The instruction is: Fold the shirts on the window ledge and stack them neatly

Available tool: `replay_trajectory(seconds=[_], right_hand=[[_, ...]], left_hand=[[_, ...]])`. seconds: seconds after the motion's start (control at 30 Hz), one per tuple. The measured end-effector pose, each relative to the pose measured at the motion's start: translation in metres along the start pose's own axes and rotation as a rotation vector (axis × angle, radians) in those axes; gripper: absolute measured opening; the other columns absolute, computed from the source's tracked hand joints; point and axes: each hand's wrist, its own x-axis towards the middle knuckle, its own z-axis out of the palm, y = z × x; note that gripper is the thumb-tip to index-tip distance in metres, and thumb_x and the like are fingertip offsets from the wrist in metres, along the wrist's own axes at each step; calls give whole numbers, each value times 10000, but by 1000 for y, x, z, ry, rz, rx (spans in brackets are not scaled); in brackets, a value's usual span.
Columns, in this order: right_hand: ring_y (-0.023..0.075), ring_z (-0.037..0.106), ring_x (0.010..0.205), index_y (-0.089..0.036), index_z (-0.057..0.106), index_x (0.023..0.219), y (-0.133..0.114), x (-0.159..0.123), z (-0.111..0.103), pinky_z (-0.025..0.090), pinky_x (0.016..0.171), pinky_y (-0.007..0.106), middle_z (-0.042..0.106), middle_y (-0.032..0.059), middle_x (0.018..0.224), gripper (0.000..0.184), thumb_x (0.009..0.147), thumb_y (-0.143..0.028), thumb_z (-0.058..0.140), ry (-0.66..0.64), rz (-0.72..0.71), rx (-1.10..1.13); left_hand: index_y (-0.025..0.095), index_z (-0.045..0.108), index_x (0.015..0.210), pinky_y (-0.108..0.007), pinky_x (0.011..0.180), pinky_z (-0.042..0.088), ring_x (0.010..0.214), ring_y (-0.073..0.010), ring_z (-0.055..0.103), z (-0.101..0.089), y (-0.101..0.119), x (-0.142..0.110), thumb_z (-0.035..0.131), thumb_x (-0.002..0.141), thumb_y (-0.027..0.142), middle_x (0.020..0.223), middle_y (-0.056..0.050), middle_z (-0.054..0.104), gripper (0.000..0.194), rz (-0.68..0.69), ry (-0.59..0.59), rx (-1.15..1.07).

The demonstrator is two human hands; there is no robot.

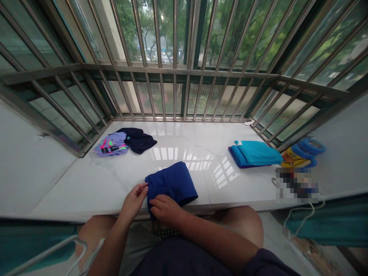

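Observation:
A folded dark blue garment [172, 180] lies on the white marble sill, its near left corner hanging over the front edge. My left hand [136, 197] pinches the garment's left edge between thumb and fingers. Close beside it, my right hand [165, 209] has its fingers curled on the near left part of the same cloth. At the back left lie a crumpled lilac garment with a bright print [112, 144] and a black garment [139, 140]. Toward the right rests a folded stack with turquoise cloth [257, 152] on top and darker blue cloth beneath.
The white sill [195, 138] ends at metal window bars [172, 71]. At the right stand a blue and yellow container [301, 153] and a blurred-out item [297, 186] with a pale cord [304, 209] hanging down. My knees are under the sill's front edge.

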Motion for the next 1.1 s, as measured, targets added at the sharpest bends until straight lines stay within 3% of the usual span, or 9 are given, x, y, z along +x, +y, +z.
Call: replay_trajectory(seconds=[0.2, 0.33, 0.43, 0.57, 0.67, 0.77, 0.87, 1.0, 1.1], right_hand=[[167, 666, 1002, -239, 722, 1243, -9, -18, -25, 530, 926, 298, 766, 15, 1175, 238, 1155, -334, 523, -4, -87, 178], [321, 606, 1345, -178, 621, 1488, -11, -18, -22, 457, 1175, 487, 664, 169, 1497, 670, 1012, -643, 699, 1, 195, 143], [383, 423, 1559, -185, 453, 1657, -7, -20, -13, 288, 1311, 588, 449, 194, 1720, 925, 942, -677, 773, -75, 191, 108], [332, 416, 1577, -255, 505, 1621, -2, -27, 1, 256, 1331, 564, 470, 121, 1723, 594, 1087, -476, 641, -83, 175, 72], [282, 530, 1478, -254, 604, 1523, 1, -29, 11, 330, 1293, 522, 616, 109, 1594, 401, 1128, -276, 539, -26, 195, 47], [261, 647, 1280, -242, 633, 1490, 3, -24, 8, 422, 1220, 501, 751, 108, 1343, 394, 1100, -229, 580, -22, 220, 65], [247, 695, 1094, -248, 675, 1437, 8, -19, -12, 539, 1064, 424, 772, 77, 1146, 414, 1029, -182, 654, -43, 369, 139], [237, 681, 1189, -213, 670, 1425, 21, -26, -46, 549, 1056, 350, 745, 91, 1290, 510, 928, -98, 672, 82, 600, 244], [237, 650, 1295, -237, 678, 1424, 24, -42, -53, 513, 1136, 357, 721, 82, 1409, 504, 933, -126, 693, 22, 442, 252]], left_hand=[[204, 760, 1105, -373, 799, 622, 815, -232, 747, 3, -1, -1, 749, 776, 652, 899, -46, 778, 556, 81, 58, 188], [223, 765, 1071, -354, 786, 595, 804, -229, 746, -3, 2, -2, 701, 808, 579, 871, -32, 783, 447, 92, 25, 217], [227, 773, 1040, -346, 783, 576, 800, -231, 738, -5, 11, -4, 650, 806, 538, 888, -37, 798, 408, 80, 63, 246], [235, 788, 1001, -342, 772, 560, 790, -236, 724, -11, 23, -11, 592, 801, 485, 895, -36, 808, 375, 50, 146, 363], [243, 805, 997, -349, 776, 557, 747, -235, 709, -17, 27, -18, 595, 804, 484, 837, -27, 793, 374, 81, 17, 489], [251, 786, 1156, -332, 756, 562, 770, -233, 728, -23, 28, -22, 576, 882, 581, 840, -14, 789, 478, 119, -67, 467], [255, 754, 1194, -329, 770, 579, 854, -247, 760, -27, 31, -20, 512, 944, 668, 917, -32, 815, 540, 99, 48, 424], [261, 747, 1149, -339, 803, 596, 919, -260, 771, -21, 35, -15, 496, 972, 669, 1009, -56, 834, 511, 121, 124, 427], [260, 754, 1132, -336, 765, 596, 909, -260, 767, -11, 36, -16, 538, 953, 661, 1036, -66, 829, 490, 188, 28, 457]])
